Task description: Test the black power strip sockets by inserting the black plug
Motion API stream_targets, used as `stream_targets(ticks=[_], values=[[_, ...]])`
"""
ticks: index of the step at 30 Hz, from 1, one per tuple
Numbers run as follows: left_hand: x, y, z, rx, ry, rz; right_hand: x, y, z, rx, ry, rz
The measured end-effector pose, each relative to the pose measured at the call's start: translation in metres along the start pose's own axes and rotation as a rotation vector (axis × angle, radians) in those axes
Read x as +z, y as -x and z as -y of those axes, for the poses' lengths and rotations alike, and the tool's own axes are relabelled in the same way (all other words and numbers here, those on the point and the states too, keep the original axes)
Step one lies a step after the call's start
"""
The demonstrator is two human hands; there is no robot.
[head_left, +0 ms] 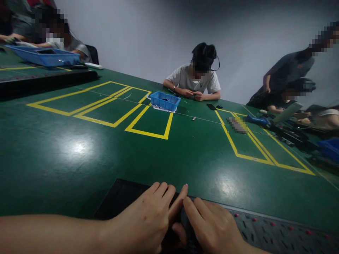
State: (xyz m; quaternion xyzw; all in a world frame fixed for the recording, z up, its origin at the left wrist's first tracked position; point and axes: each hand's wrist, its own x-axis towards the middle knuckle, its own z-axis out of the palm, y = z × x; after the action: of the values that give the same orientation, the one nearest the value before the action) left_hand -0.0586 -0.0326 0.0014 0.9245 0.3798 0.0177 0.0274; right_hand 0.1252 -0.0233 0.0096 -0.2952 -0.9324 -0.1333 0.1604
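My left hand (148, 215) is at the bottom centre, its fingers curled over a dark object whose shape is mostly hidden. Close beside it on the right, my right hand (212, 222) has bent fingers pressed on the same dark area. The two hands nearly touch at the fingertips. A flat black panel (119, 197) lies on the green table under and left of my left hand. Right of my right hand extends a dark tray (280, 229) with small slots and a row of red dots.
On the green table (185, 158) are yellow tape outlines (148, 134). A blue basket (164, 102) stands near a seated person (194, 77). Another blue basket (47, 56) is at the far left. A blue-handled tool (255, 120) lies at the right, near other people.
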Motion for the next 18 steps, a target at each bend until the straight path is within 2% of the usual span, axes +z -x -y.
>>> stream_targets(ticks=[12, 18], values=[[0.011, 0.002, -0.001, -0.010, 0.002, -0.002, 0.002, -0.001, 0.003, 0.026, 0.001, -0.017], [0.010, 0.000, -0.001, -0.011, -0.010, 0.001, -0.001, 0.000, 0.002, 0.027, -0.038, 0.046]])
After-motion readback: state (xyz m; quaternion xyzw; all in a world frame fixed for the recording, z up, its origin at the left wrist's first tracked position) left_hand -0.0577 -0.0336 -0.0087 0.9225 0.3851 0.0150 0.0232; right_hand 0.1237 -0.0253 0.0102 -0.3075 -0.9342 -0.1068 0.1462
